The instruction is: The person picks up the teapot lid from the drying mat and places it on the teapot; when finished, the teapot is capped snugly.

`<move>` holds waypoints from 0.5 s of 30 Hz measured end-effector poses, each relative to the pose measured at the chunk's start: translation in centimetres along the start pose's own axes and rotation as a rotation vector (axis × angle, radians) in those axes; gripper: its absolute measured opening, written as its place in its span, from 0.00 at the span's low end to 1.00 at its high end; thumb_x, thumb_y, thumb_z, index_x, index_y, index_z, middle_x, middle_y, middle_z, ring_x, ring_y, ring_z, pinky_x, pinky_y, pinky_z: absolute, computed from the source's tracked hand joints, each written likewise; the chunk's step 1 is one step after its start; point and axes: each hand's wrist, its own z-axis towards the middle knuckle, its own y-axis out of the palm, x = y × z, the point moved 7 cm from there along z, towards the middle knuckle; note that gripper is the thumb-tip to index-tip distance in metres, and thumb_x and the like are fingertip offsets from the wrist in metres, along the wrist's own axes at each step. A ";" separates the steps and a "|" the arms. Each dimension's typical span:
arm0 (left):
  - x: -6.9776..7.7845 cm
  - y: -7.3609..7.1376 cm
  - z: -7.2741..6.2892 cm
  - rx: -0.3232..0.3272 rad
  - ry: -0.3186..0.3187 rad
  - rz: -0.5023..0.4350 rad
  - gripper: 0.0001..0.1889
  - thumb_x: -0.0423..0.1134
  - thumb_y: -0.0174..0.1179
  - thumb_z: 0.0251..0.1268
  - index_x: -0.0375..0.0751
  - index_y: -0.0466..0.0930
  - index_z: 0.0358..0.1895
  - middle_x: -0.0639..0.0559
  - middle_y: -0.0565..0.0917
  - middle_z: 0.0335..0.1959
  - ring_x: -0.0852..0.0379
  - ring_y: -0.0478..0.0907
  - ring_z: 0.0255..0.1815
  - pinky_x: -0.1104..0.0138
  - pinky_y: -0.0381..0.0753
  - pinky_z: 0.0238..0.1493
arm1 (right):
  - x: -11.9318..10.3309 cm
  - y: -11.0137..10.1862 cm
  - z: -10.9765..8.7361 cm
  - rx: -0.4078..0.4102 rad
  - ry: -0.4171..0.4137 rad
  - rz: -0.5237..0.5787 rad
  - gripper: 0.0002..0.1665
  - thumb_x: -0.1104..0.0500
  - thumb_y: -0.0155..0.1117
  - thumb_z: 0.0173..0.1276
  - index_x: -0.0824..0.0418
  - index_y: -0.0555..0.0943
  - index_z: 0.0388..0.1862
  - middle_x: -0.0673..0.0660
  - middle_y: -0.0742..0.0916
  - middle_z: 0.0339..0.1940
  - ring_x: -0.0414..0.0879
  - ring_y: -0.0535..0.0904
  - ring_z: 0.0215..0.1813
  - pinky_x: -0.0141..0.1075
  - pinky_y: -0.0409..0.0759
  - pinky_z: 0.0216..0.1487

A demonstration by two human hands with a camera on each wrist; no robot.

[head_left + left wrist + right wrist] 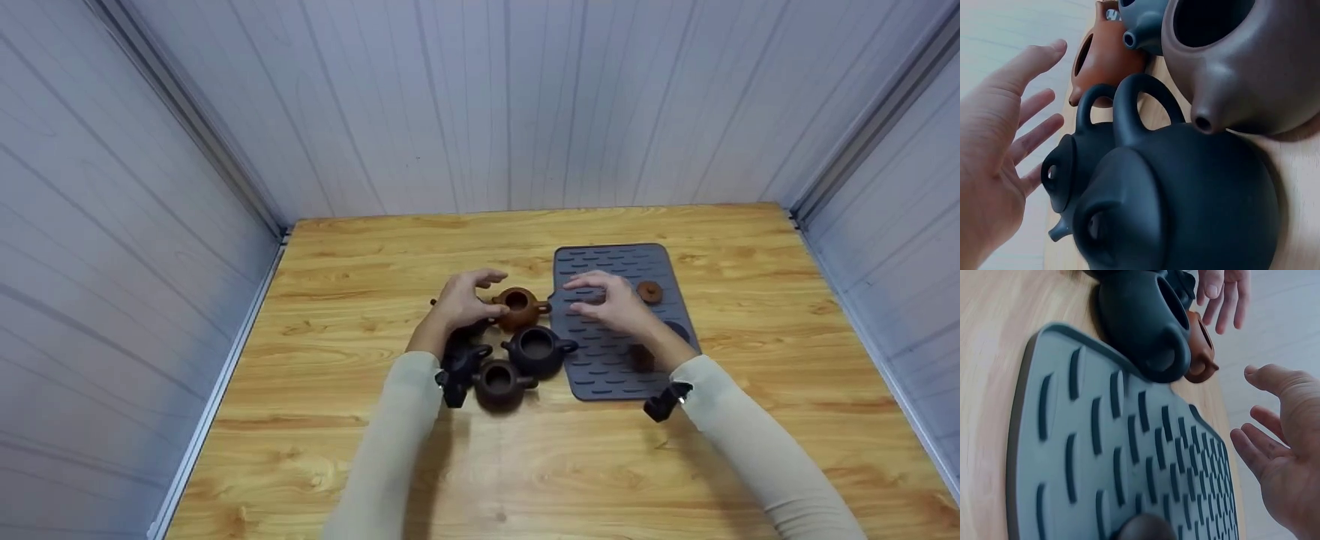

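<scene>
My left hand (463,304) is over the back left of a cluster of small clay teapots, fingers loosely bent and nothing in them. Closest to its thumb is a lidless orange-brown teapot (519,311). Two black teapots with lids on, the nearer black teapot (1202,197) and the farther black teapot (1098,146), stand by that hand. A lidless black teapot (537,352) and a lidless dark brown teapot (498,384) stand in front. My right hand (611,304) hovers above the grey drying mat (600,259), fingers apart, holding nothing.
On the mat lie an orange-brown lid (649,292), a dark lid (679,330) and a brown lid (642,358), partly hidden by the right forearm. The lidless black teapot's handle reaches the mat's left edge. White panel walls (487,112) enclose the wooden table (360,255).
</scene>
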 end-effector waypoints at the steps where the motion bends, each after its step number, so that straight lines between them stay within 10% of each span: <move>1: -0.1 0.1 0.1 -0.005 -0.004 0.007 0.34 0.42 0.79 0.72 0.45 0.81 0.79 0.43 0.85 0.78 0.39 0.79 0.82 0.43 0.82 0.78 | 0.1 -0.2 -0.1 0.009 0.006 -0.011 0.22 0.68 0.75 0.77 0.68 0.88 0.68 0.74 0.84 0.76 0.70 0.80 0.79 0.66 0.84 0.72; 15: -1.0 1.4 0.2 -0.014 -0.043 0.203 0.32 0.50 0.81 0.71 0.56 0.84 0.76 0.51 0.91 0.71 0.43 0.87 0.70 0.43 0.74 0.82 | 1.8 -3.6 -1.1 0.079 0.061 -0.001 0.23 0.67 0.75 0.78 0.68 0.87 0.69 0.70 0.85 0.76 0.68 0.79 0.81 0.57 0.85 0.73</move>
